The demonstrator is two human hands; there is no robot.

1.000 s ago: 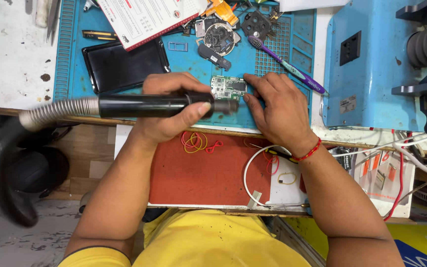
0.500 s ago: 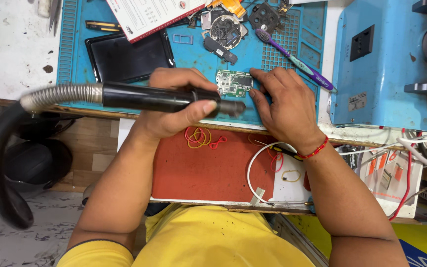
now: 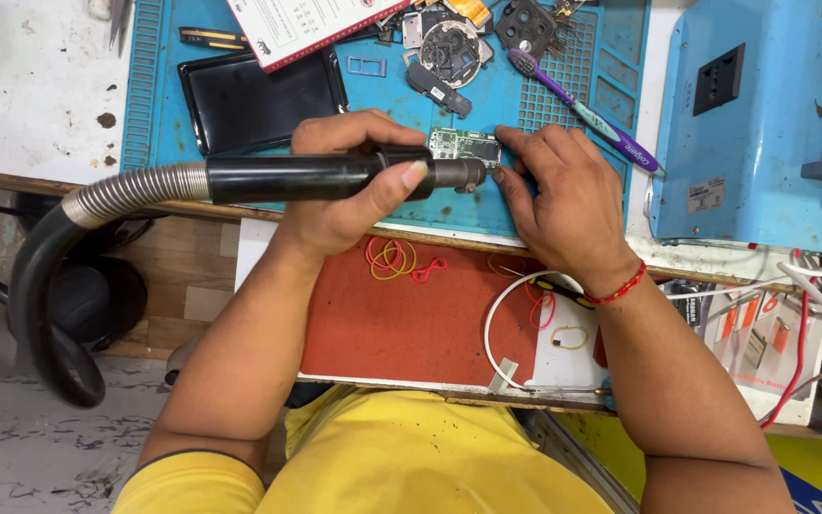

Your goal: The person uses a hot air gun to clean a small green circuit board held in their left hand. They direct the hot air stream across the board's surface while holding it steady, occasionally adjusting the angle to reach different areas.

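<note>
My left hand [image 3: 349,190] is wrapped around a black hot-air wand [image 3: 316,177] with a ribbed metal hose [image 3: 130,194] trailing off to the left. The wand's nozzle [image 3: 460,174] points right, just over a small green circuit board [image 3: 464,147] lying on the blue work mat [image 3: 373,90]. My right hand [image 3: 563,205] rests on the mat with its fingertips pressing the right end of that board. A red thread band circles the right wrist.
A black phone shell [image 3: 259,100] lies on the mat's left part, a white booklet [image 3: 311,24] above it. Loose phone parts [image 3: 454,48] and a purple toothbrush [image 3: 582,109] sit at the top. A blue machine [image 3: 753,124] stands right. An open red drawer [image 3: 411,314] holds rubber bands and a white cable.
The view has shifted slightly. Both hands stay on the wand and the board, and the nozzle stays over the board.
</note>
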